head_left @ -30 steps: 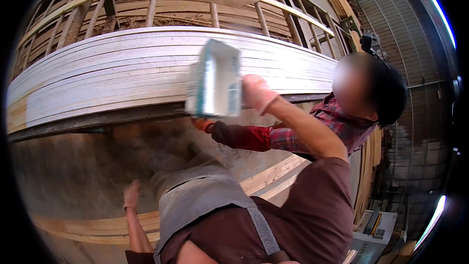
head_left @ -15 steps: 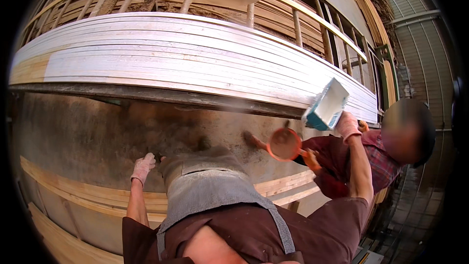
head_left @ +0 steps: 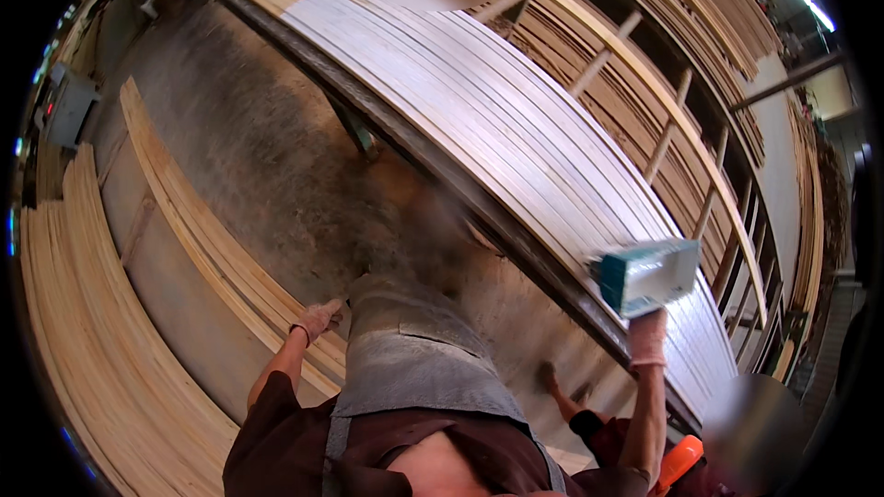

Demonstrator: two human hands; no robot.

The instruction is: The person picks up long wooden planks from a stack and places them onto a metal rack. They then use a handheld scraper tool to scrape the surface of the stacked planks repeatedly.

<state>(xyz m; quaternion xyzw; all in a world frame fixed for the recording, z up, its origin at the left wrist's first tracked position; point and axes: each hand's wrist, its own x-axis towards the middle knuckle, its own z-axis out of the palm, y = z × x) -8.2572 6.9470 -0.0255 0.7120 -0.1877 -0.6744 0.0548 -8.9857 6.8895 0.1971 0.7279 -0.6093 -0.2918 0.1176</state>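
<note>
While right hand [head_left: 647, 336] grips a teal-and-white box [head_left: 645, 276] overhead, left hand [head_left: 318, 319] loosely curled by stacked planks [head_left: 212, 258].

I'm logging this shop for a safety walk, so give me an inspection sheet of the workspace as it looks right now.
Surface: dusty concrete floor.
Job's things: teal and white box, held up beside a stack of long pale boards.
Clutter: nothing seen.
Hands: gloved right hand grips the box from below; gloved left hand hangs free above stacked planks.
Cables: nothing seen.
Surroundings: wooden racks, grey wall box, another person's hand low on the right.
</note>
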